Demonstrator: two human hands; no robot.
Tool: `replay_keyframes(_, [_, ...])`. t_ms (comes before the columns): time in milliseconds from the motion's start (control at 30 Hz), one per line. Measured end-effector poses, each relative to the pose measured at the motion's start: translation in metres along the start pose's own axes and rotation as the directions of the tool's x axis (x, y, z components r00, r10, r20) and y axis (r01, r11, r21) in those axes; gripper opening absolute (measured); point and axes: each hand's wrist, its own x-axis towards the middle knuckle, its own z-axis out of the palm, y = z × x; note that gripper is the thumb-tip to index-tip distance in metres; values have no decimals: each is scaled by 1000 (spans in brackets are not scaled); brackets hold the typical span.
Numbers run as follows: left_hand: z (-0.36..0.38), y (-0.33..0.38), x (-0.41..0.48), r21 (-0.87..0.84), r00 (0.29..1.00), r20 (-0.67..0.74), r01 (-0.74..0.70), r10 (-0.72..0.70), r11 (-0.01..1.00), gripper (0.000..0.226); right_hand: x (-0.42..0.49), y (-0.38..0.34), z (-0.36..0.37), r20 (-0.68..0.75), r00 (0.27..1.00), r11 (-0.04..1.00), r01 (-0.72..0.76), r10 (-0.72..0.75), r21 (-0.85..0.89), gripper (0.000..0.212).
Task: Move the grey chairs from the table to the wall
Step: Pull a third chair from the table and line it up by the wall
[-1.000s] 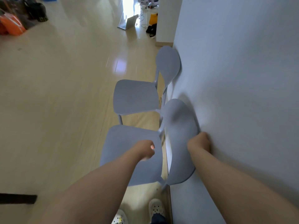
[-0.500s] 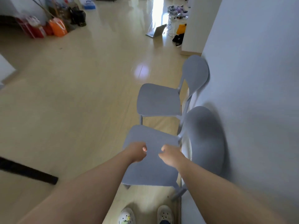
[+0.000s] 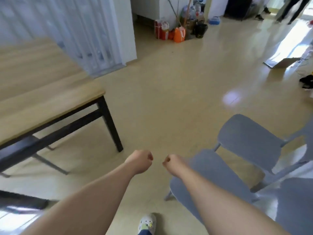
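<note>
Two grey chairs stand side by side at the right. The nearer chair (image 3: 218, 177) has its seat under my right forearm; the farther chair (image 3: 250, 139) is just beyond it. My left hand (image 3: 139, 161) and my right hand (image 3: 172, 163) float over bare floor in front of me, both curled into loose fists with nothing in them. Neither hand touches a chair. The wooden table (image 3: 42, 106) with black legs stands at the left.
A white partition with slats (image 3: 94, 31) rises behind the table. Orange and red bags (image 3: 171, 33) sit by a far corner. A laptop (image 3: 279, 62) and a dark bag (image 3: 306, 82) lie on the floor at the right. A person's legs (image 3: 291, 9) show far back.
My hands have let go of the nearer chair's seat and backrest and drawn together as fists. The view has swung left, away from the wall, toward the table.
</note>
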Motion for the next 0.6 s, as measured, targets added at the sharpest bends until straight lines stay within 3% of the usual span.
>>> replay_keyframes(200, [-20, -106, -50, -233, 954, -122, 240, -273, 942, 36, -5, -92, 65, 147, 970, 969, 212, -193, -124, 25])
replay_keyframes(300, [-29, -160, -78, -331, 911, -139, 326, -387, 886, 36, -17, -135, 101, 252, 934, 950, 289, -252, -121, 13])
replay_keyframes(500, [-69, -276, -135, -496, 808, -229, 383, -542, 780, 37, -34, -249, 191, 303, 889, 903, 401, -344, -151, 23])
replay_keyframes(600, [-92, -331, -164, -566, 773, -255, 368, -581, 738, 37, -55, -311, 241, 356, 842, 850, 491, -405, -193, 14])
